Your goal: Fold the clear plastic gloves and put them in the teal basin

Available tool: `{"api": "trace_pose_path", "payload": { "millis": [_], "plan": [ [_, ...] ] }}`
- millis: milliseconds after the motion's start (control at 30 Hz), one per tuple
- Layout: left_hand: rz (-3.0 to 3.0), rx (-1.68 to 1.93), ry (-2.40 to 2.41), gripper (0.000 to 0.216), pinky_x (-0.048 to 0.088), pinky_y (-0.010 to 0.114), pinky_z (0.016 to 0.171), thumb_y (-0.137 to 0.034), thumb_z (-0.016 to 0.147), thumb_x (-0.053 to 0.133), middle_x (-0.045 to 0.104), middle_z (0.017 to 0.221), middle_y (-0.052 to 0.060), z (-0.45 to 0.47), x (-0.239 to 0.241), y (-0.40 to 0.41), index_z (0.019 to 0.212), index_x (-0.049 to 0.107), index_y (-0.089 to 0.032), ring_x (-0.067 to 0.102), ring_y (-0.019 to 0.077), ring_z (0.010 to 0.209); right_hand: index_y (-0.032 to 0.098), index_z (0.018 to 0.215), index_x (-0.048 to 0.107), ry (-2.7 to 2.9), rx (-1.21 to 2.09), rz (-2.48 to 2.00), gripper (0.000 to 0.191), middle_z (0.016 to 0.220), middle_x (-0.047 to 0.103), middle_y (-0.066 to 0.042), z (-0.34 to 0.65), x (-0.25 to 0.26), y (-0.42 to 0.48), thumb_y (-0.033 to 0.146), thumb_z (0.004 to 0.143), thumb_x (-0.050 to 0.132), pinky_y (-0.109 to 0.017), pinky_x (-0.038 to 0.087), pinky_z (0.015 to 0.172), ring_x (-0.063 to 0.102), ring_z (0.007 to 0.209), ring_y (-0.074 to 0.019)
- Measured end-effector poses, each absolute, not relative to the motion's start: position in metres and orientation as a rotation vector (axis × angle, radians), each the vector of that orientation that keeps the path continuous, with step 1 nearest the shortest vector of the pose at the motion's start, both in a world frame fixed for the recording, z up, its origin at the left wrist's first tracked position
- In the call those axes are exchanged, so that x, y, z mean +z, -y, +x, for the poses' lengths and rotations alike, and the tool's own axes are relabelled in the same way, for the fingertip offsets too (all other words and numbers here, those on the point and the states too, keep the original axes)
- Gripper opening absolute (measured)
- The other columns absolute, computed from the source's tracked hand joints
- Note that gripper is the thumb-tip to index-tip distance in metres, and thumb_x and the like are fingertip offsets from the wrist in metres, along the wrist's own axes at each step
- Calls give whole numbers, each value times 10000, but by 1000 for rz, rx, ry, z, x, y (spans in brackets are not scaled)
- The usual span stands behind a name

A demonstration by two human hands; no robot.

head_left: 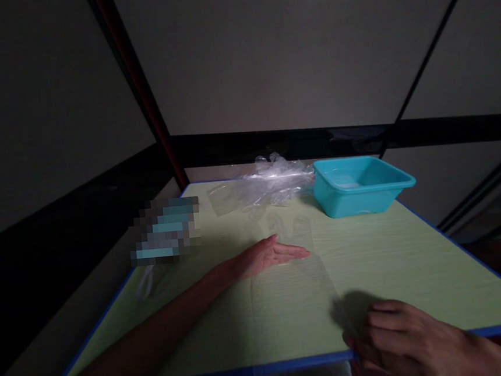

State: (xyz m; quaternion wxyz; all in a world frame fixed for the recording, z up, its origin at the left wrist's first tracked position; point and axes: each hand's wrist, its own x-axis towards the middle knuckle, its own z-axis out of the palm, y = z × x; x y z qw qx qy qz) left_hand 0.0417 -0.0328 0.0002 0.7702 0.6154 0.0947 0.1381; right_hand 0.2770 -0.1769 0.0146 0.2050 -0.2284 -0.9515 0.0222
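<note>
A clear disposable plastic glove (287,302) lies spread on the table, its see-through fingers pointing to the far side. My left hand (269,255) rests across it just below the glove's fingers, its own fingers straight and side by side. At the near edge of the table my right hand (399,336) is closed, with thumb and fingers pinching the near right corner of the glove. Beyond the left hand is a crumpled pile of clear plastic gloves (276,180).
A turquoise plastic basin (360,193) stands at the back right, beside the pile. On the left lies a pixelated blue and dark item (166,227) with a pale strap (145,282). The pale green table (397,257) has a blue edge; panelled walls rise behind it.
</note>
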Motion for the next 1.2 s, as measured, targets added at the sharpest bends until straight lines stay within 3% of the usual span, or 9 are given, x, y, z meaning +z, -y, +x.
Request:
{"api": "trace_pose_path", "payload": {
  "millis": [133, 367, 533, 800, 1200],
  "plan": [
    [1368, 282, -214, 604, 128, 362, 1023, -483, 872, 157, 416, 1297, 89, 43, -4, 31, 1178, 499, -89, 289, 227, 1242, 171, 757, 577, 2620, 99, -729, 280, 549, 523, -13, 274, 27, 172, 213, 902, 342, -278, 335, 438, 455, 515, -129],
    [1587, 314, -199, 592, 156, 344, 1026, -458, 886, 148, 408, 1301, 90, 42, -7, 34, 1218, 461, -82, 323, 221, 1226, 169, 837, 602, 2541, 48, -741, 272, 622, 552, -31, 280, 31, 165, 259, 903, 355, -271, 392, 490, 503, 576, -135],
    [1937, 389, -295, 459, 184, 326, 1028, -361, 910, 202, 423, 1298, 54, 39, 11, 50, 1232, 453, -152, 354, 190, 1212, 164, 894, 607, 2578, 36, -731, 261, 628, 564, -37, 281, 31, 164, 250, 900, 361, -282, 413, 501, 507, 572, -140],
    [2315, 285, -198, 436, 160, 311, 1048, -261, 905, 271, 288, 1374, 66, 40, 22, 65, 1320, 288, -127, 216, 160, 1280, 146, 866, 604, 2593, 57, -717, 254, 607, 565, -36, 280, 32, 165, 233, 897, 367, -277, 411, 494, 495, 555, -138],
    [2467, 230, -169, 446, 136, 299, 1054, -288, 918, 208, 254, 1391, 41, 40, 25, 69, 1335, 257, -141, 174, 155, 1292, 118, 900, 600, 2498, 267, -730, 188, 710, 546, -62, 283, 34, 149, 189, 868, 429, -266, 426, 558, 512, 676, -141]
  ]
}}
